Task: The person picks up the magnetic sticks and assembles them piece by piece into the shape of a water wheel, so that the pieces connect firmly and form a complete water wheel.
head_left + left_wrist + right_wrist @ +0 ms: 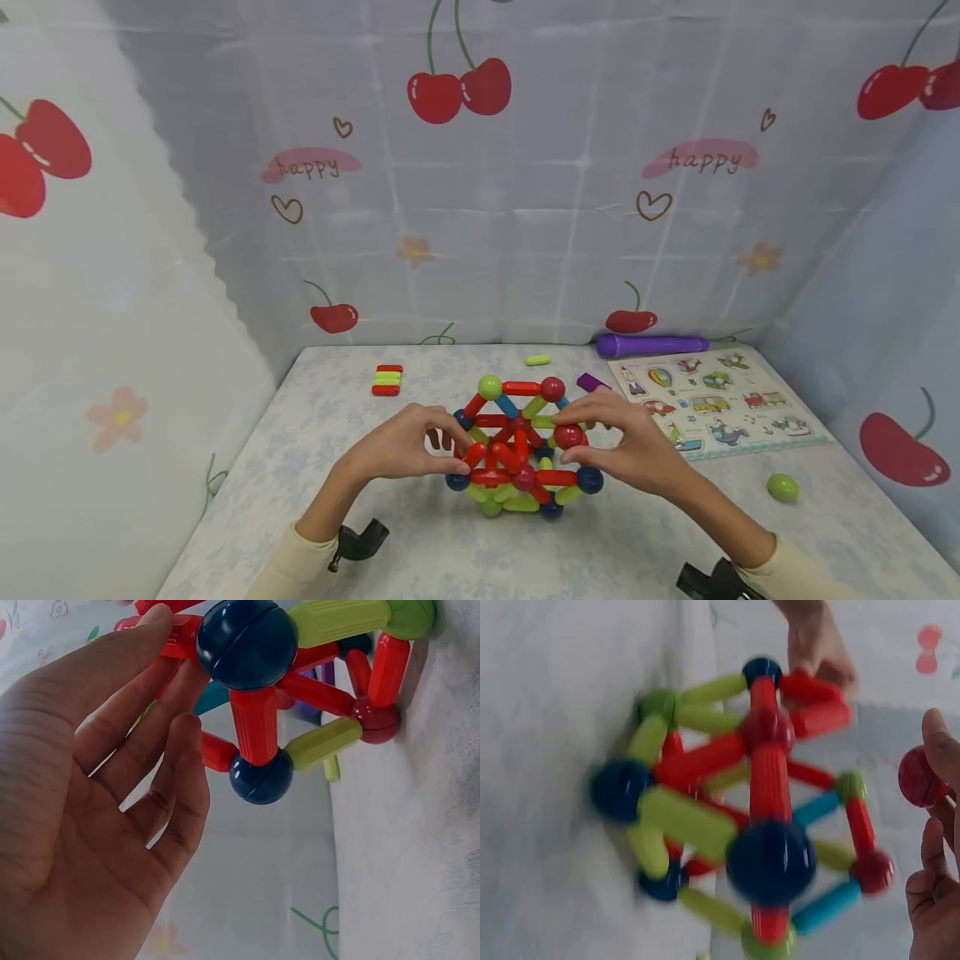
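Head view looks down on a pale table (247,492) where a rod-and-ball structure (517,446) of red, green and blue rods joined by balls stands in the middle, between two hands. The left hand (401,446) rests against its left side, and the left wrist view shows the fingers (142,697) nearly straight and spread, the tips touching a red rod (176,637) beside a dark blue ball (247,641), curled round nothing. The right hand (626,442) pinches a loose red ball (567,435) between thumb and fingertips, right up against the structure's right side; in the right wrist view that ball (919,776) sits a little apart from the rods. Farther back on the table lie a small stack of red and green rods (387,379), a single green rod (537,360), a purple tube (651,343) and a picture puzzle board (716,400). A green ball (782,487) lies well off to the right.
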`<state>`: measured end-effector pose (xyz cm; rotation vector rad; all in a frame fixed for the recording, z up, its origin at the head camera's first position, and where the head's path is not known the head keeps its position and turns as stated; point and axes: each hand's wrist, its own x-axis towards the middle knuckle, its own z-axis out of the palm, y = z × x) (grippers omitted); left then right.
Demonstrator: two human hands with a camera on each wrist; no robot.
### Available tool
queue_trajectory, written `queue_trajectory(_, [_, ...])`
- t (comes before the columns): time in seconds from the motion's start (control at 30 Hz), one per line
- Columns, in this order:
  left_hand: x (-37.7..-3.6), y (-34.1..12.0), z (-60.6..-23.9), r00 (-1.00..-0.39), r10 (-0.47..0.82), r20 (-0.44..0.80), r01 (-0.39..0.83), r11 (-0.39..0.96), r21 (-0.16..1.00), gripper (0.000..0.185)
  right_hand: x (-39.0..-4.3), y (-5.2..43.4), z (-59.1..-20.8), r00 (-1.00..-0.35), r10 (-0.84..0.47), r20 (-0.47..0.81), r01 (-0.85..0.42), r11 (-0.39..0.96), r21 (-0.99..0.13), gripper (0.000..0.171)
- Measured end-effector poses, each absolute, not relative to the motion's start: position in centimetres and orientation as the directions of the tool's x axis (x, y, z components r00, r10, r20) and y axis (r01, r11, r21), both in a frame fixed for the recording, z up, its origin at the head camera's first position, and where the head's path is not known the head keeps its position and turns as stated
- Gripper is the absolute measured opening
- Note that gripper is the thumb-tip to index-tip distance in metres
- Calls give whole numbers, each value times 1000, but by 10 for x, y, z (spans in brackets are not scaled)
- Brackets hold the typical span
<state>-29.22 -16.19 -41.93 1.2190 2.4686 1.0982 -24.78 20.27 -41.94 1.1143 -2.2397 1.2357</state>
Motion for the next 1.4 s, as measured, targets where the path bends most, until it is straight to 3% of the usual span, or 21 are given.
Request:
queue_trajectory(0.37, [-295,-165,-425,-630,761,159,624,373,687,20,-265,128,-424,-607,-519,602,-767,184,-614,38])
queue_trajectory(0.83, [-296,-167,-422,-632,760,149,617,376,691,17,-267,118,-427,-649,-525,551,-719,188,-669,41])
queue_trajectory(0.97, [-302,-181,-420,-684,707,179,608,417,675,17,-269,133,-421,-617,-498,609,-763,191,-618,40])
queue_trajectory(1.1, [-313,-204,-422,-774,588,235,570,486,663,16,-275,159,-418,-598,-439,670,-792,197,-578,41])
queue_trajectory(1.4, [-351,-248,-459,-927,309,214,369,640,674,25,-296,208,-440,-706,-233,669,-705,320,-633,42])
